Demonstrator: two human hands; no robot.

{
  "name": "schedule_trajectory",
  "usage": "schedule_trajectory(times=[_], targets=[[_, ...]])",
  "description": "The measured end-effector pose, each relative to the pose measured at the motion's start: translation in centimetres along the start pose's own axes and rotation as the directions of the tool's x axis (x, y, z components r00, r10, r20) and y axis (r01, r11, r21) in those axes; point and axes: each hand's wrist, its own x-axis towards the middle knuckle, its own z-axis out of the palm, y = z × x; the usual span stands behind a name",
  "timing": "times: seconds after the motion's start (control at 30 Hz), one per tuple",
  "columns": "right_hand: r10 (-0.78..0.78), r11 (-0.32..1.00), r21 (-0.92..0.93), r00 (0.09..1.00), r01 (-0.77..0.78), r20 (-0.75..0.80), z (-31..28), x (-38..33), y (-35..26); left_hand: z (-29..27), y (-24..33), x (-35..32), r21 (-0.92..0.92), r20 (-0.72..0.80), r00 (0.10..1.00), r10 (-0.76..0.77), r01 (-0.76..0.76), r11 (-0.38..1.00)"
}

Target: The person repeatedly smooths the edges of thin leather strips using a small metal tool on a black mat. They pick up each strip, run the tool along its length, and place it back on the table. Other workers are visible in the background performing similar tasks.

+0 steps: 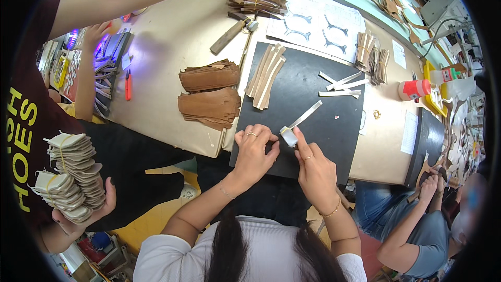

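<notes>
On the black mat (308, 99), near its front edge, the person's right hand (313, 169) pinches one end of a pale strip (302, 121) in a closed grip. The left hand (253, 149) rests curled just beside it, fingers (271, 151) touching the strip's end; its grip holds nothing clearly. Brown leather stacks (209, 94) lie left of the mat on the table (167, 42).

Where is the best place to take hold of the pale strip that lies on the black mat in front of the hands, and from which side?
Probably the far, free end of the pale strip, pinched across its narrow width from above. It lies flat and slanted on the black mat, and its near end is already at the right hand and the small block.
</notes>
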Motion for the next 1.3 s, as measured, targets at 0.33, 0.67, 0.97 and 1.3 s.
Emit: schedule_trajectory(times=[0.33, 0.67, 0.97, 1.3], targets=[[0.083, 0.985, 0.164, 0.984, -0.057, -0.155, -0.7, -0.4, 1.8, -0.3, 0.5, 2.0, -0.113, 0.020, 0.999, -0.042, 0.044, 0.993], [0.197, 0.980, 0.055, 0.892, -0.191, -0.407, -0.4, -3.3, 8.0, 3.4, 2.4, 6.3, 0.130, 0.145, 0.985, 0.098, -0.117, 0.985], [0.175, 0.984, 0.094, 0.884, -0.149, -0.433, -0.4, -1.9, 7.2, 2.9, 2.9, 7.3, 0.058, 0.250, 0.961, 0.121, -0.139, 0.989], [0.209, 0.641, 0.756, 0.978, -0.135, -0.002, -1.6, -0.9, 5.3, -1.8, 4.8, 5.2, -0.431, 0.691, 0.723, -0.022, 0.436, 0.790]])
